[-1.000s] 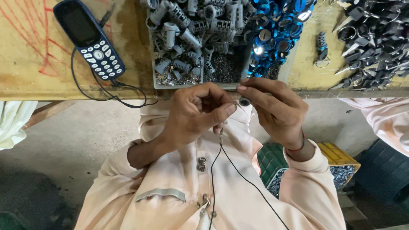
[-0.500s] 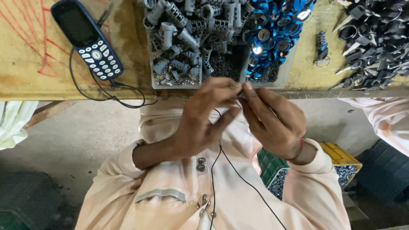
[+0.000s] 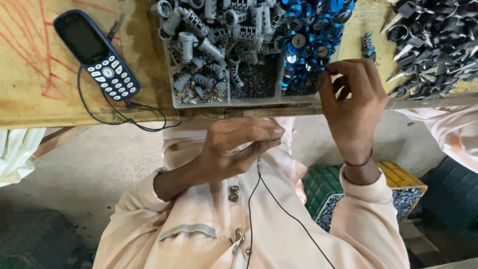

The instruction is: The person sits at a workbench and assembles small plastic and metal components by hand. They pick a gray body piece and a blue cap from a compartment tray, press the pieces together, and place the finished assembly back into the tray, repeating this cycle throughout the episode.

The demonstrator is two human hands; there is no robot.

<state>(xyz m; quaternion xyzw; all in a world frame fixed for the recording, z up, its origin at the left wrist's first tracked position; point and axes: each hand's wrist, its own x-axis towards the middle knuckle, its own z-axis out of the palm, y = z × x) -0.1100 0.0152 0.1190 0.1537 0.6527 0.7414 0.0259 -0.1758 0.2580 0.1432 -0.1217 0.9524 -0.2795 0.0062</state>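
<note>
A clear plastic tray (image 3: 226,102) sits at the wooden bench's near edge. Its left compartment holds several grey ribbed cylinders (image 3: 209,35); its right one holds shiny blue rings (image 3: 308,30). My right hand (image 3: 353,99) reaches over the bench edge, thumb and forefinger pinched on a blue ring at the near side of that heap. My left hand (image 3: 239,149) hangs below the bench in front of my chest, fingers closed on a small part that is mostly hidden. A thin black earphone cable (image 3: 254,209) runs down my shirt just under it.
A dark blue keypad phone (image 3: 97,55) lies on the bench at the left, its black cord (image 3: 114,117) looping off the edge. Black metal parts (image 3: 433,40) are heaped at the upper right. A green-and-yellow crate (image 3: 398,179) of small metal bits stands below. Another person's sleeve (image 3: 450,134) is at the right.
My hands were together in front of my chest. The right hand has moved up and right to the blue rings in the tray; the left hand has dropped slightly and stays closed.
</note>
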